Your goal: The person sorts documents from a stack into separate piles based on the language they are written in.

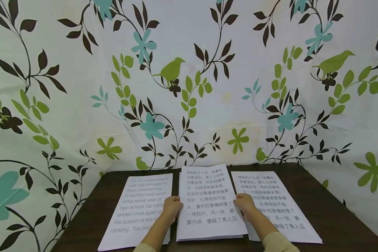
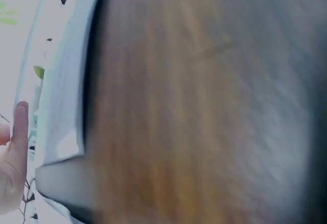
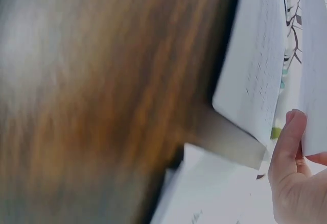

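My left hand [image 1: 172, 206] grips the left edge of a stack of paper [image 1: 208, 227] printed with Chinese text, in the middle of the head view. On its right edge, my right hand [image 1: 246, 204] holds the same paper. The right wrist view shows the held paper [image 3: 315, 71] raised off the table, between the thumb and fingers of my right hand [image 3: 296, 183]. At the far left of the left wrist view, my left hand [image 2: 13, 163] shows partly, and its hold on the paper is hard to make out there.
A stack of English-text sheets [image 1: 135, 210] lies on the left of the dark wooden table [image 1: 82, 224]. To the right lies another stack of Chinese-text sheets [image 1: 289, 224], partly behind my right arm. A patterned cloth [image 1: 208, 115] hangs behind the table.
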`<state>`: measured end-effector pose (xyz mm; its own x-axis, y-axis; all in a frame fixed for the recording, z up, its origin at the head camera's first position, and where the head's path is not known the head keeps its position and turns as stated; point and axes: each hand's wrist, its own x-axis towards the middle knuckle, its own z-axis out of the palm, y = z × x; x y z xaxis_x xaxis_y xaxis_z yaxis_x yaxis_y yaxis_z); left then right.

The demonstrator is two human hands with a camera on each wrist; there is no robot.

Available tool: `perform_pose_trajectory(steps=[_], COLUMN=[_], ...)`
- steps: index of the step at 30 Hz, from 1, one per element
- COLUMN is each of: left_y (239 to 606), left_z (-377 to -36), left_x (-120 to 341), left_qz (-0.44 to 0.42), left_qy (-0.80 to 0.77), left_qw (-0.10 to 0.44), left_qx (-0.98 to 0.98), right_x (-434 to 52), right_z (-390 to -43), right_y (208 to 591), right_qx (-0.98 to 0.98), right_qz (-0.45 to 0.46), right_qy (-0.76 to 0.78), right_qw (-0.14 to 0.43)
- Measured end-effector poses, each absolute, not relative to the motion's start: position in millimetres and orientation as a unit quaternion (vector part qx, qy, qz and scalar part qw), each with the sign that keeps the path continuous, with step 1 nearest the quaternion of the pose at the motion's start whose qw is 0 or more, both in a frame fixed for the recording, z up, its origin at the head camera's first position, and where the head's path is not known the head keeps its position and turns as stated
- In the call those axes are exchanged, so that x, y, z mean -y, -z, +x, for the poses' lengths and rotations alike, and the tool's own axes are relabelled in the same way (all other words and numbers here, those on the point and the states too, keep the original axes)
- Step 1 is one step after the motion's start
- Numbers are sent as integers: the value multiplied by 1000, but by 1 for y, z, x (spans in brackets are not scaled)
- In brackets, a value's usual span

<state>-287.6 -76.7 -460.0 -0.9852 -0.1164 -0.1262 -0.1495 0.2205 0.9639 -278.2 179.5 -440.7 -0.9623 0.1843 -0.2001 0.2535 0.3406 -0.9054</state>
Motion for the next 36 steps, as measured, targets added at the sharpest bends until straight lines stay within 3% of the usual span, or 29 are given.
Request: perform_pose_trajectory(steps=[17,36], left_y=[426,407], left_z=[-299,-302], left_x=[37,-17], left_qz=[-93,-77], left_qy=[-617,-671], left_qw=[-19,11], left_qx=[-781,-737], right_x=[-215,-269], right_z=[-286,-288], right_y=[414,398], right_qx=[-825,-851], right_qz=[131,148], right_qy=[550,504], right_qw=[19,1])
